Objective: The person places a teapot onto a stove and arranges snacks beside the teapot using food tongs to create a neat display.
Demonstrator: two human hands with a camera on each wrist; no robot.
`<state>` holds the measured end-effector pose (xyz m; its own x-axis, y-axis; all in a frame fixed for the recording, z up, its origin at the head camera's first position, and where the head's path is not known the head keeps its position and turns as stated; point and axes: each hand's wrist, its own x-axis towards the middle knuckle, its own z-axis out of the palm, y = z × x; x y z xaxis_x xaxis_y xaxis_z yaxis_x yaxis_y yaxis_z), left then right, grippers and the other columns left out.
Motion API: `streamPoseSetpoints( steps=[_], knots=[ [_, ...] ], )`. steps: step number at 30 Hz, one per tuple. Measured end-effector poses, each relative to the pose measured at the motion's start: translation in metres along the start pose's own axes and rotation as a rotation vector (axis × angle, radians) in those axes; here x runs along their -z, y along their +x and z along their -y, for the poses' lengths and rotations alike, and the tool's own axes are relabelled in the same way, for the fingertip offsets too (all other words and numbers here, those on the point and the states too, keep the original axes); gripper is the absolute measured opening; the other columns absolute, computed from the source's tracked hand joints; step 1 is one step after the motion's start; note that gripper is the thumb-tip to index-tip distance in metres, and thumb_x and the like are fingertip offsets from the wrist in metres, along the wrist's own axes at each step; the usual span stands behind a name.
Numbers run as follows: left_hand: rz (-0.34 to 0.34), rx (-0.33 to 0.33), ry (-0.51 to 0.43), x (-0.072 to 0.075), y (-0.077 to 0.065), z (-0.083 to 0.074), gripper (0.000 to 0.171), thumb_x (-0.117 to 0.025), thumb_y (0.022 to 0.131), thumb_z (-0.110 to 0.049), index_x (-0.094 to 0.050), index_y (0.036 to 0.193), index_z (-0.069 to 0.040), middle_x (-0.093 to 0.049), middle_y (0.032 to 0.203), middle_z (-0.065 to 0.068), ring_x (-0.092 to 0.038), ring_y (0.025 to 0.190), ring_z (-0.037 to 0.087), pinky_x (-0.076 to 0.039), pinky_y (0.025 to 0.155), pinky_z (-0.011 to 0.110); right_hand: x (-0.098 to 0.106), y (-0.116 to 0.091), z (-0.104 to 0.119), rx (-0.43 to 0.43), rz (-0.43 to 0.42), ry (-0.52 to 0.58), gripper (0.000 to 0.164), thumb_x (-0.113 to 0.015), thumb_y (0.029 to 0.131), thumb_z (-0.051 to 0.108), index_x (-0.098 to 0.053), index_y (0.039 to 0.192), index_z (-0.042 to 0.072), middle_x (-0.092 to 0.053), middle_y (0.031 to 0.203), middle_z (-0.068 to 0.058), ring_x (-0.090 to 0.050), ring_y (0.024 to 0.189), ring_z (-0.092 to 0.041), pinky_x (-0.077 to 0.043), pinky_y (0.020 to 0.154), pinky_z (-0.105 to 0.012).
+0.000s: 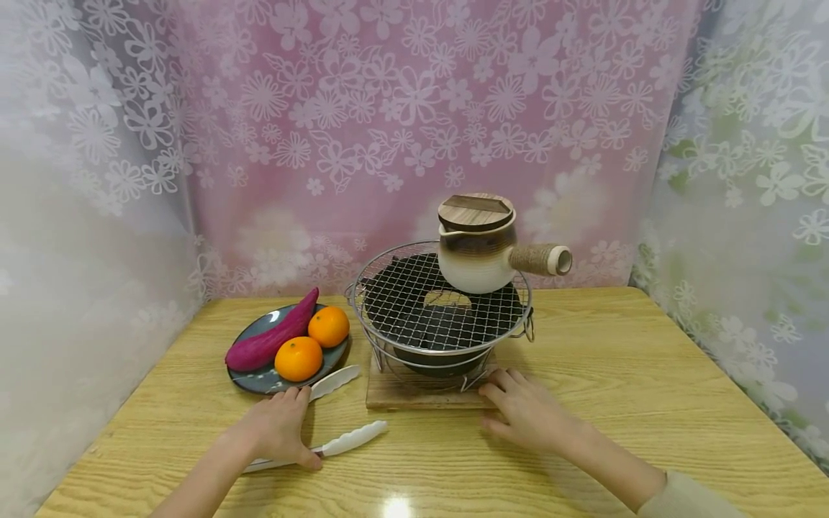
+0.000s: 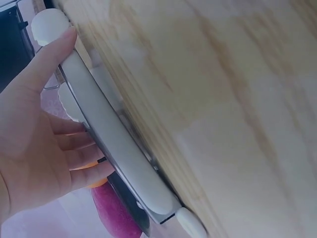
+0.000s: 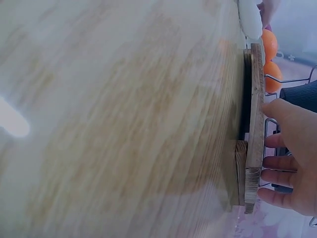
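White-tipped tongs (image 1: 352,439) lie spread on the table at the front left. My left hand (image 1: 275,424) spans them, its thumb on the near arm and its fingers at the far arm. In the left wrist view the long near arm of the tongs (image 2: 116,134) partly hides those fingertips. My right hand (image 1: 527,410) rests at the front right corner of a wooden board (image 1: 414,396), holding nothing. The right wrist view shows its fingertips (image 3: 277,196) touching the board, fingers fairly straight. A black grill with a round wire rack (image 1: 414,324) stands on the board.
A teapot (image 1: 476,266) with a wooden lid and rope-wrapped handle sits on the rack's back right. Left of the grill, a dark plate (image 1: 259,381) bears a purple sweet potato (image 1: 275,338) and two oranges (image 1: 299,358). A flowered curtain (image 1: 388,144) hangs behind the table.
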<state>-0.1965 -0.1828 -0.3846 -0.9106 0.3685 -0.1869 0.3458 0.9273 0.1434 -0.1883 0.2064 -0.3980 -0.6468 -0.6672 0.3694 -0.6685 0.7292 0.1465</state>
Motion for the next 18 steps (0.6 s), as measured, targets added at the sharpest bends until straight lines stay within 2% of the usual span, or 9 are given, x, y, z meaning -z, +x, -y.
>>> streamPoseSetpoints(
  steps=[10,18],
  knots=[
    [-0.030,0.009,-0.019,-0.0019,-0.0031,0.0020,0.117,-0.078,0.051,-0.065,-0.041,0.130,0.012,-0.049,0.124,0.023,-0.049,0.111,0.039,-0.039,0.092,0.053,-0.0011,-0.0001,0.0001,0.022,-0.009,-0.020,0.038,-0.068,0.080,0.041,-0.063,0.100,0.009,-0.055,0.097,-0.005,-0.052,0.086,-0.021,-0.047,0.072,-0.038],
    [-0.083,-0.023,-0.013,0.0024,-0.0051,0.0004,0.116,-0.079,0.050,-0.063,-0.041,0.130,0.013,-0.050,0.119,0.022,-0.050,0.107,0.039,-0.041,0.090,0.052,-0.0015,-0.0004,0.0001,0.032,-0.024,-0.028,0.036,-0.071,0.078,0.037,-0.062,0.098,0.008,-0.054,0.095,-0.005,-0.052,0.084,-0.021,-0.046,0.072,-0.037]
  ],
)
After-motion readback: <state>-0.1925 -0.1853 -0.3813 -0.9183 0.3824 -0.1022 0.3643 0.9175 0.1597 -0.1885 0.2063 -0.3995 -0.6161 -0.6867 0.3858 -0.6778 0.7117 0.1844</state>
